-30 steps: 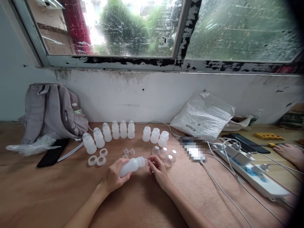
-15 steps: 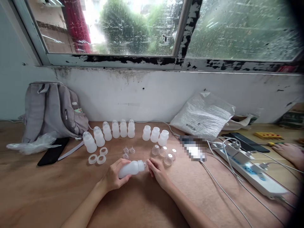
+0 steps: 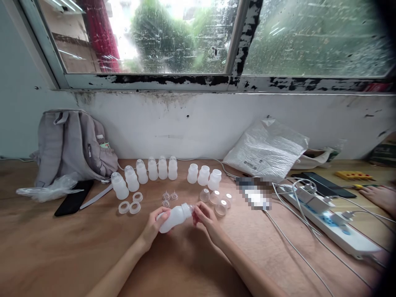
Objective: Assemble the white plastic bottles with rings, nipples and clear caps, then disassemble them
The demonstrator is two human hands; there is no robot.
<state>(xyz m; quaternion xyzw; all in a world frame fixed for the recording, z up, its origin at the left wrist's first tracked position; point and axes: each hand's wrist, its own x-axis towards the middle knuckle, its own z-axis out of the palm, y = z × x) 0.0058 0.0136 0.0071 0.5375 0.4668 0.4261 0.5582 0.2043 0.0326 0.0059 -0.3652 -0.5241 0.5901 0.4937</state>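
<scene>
My left hand (image 3: 155, 225) is wrapped round the body of a frosted white baby bottle (image 3: 173, 218), tilted with its mouth to the right. At that mouth, the fingers of my right hand (image 3: 204, 214) pinch a clear bottle nipple (image 3: 192, 209), largely covered by the fingertips. Just behind the bottle lie three loose clear nipples (image 3: 166, 197). Three white collar rings (image 3: 135, 207) rest to the left. Several clear domed caps (image 3: 220, 207) lie beyond my right hand.
Several capped bottles (image 3: 152, 169) stand in a curved row at the back, with three open bottles (image 3: 203, 176) to their right. A grey backpack (image 3: 71, 144), black phone (image 3: 73, 200), silver bag (image 3: 266, 148) and cabled power strip (image 3: 337, 229) surround them. Another person's hand (image 3: 379, 196) is far right.
The bottle's mouth end has tipped up slightly, and both hands appear a little further right. My right fingers stay at the nipple.
</scene>
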